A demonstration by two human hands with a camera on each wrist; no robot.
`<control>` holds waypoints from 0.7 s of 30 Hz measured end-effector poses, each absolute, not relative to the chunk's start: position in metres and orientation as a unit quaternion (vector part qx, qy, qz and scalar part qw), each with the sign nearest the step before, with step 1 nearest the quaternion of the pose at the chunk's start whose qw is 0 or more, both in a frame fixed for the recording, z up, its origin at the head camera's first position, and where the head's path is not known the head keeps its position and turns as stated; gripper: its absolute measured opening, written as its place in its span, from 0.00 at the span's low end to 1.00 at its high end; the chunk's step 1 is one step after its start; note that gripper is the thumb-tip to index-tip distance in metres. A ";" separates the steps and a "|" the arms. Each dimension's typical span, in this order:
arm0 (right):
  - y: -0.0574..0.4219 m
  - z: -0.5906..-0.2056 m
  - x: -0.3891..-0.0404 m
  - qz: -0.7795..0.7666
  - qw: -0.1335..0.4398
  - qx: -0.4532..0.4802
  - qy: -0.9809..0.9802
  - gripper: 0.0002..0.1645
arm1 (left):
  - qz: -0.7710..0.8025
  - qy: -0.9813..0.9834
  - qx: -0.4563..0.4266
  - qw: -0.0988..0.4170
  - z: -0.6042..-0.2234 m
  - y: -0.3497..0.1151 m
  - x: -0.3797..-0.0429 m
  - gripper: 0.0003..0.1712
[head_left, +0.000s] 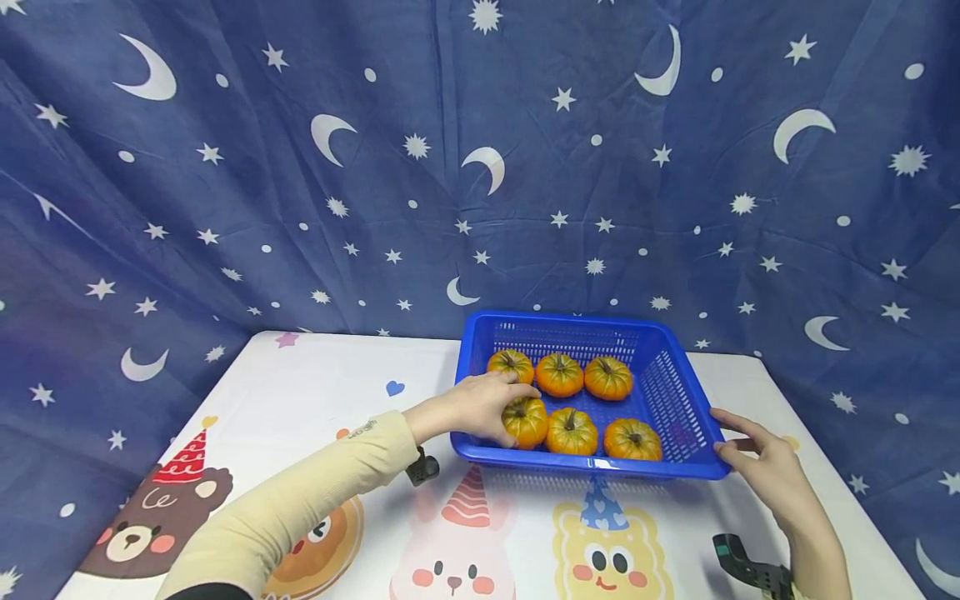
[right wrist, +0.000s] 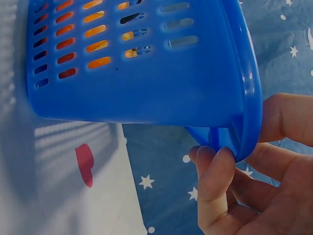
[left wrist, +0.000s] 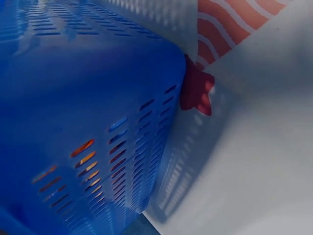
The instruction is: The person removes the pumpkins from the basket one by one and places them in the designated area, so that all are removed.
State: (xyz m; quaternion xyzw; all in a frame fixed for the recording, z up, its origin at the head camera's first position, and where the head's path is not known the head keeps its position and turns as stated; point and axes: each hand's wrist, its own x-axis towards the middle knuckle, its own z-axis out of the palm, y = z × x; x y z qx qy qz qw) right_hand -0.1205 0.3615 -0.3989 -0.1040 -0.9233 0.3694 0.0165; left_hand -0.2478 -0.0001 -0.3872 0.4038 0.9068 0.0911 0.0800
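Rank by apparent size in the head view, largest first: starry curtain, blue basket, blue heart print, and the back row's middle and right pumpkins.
1. Starry curtain
2. Blue basket
3. Back middle pumpkin and back right pumpkin: too alike to rank
4. Blue heart print

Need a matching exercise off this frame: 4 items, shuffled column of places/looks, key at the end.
Column one
1. Left hand
2. Right hand
3. Basket
4. Backdrop

Column two
A. Dark blue with white moons and stars
B. At the rim on the right-hand side, outside the pumpkin rows
C. Fingers round the front-left pumpkin
D. Plain blue with slotted walls

Pairs: 1-C, 2-B, 3-D, 4-A
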 end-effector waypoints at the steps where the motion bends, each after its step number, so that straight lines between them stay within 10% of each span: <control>1: 0.361 -0.399 -0.121 0.368 0.016 -0.105 -0.924 0.32 | 0.094 0.907 0.403 0.077 -0.386 -0.001 -0.248 0.43; 21: 0.361 -0.400 -0.121 0.368 0.021 -0.100 -0.924 0.31 | 0.148 0.913 0.380 0.004 -0.374 -0.019 -0.246 0.43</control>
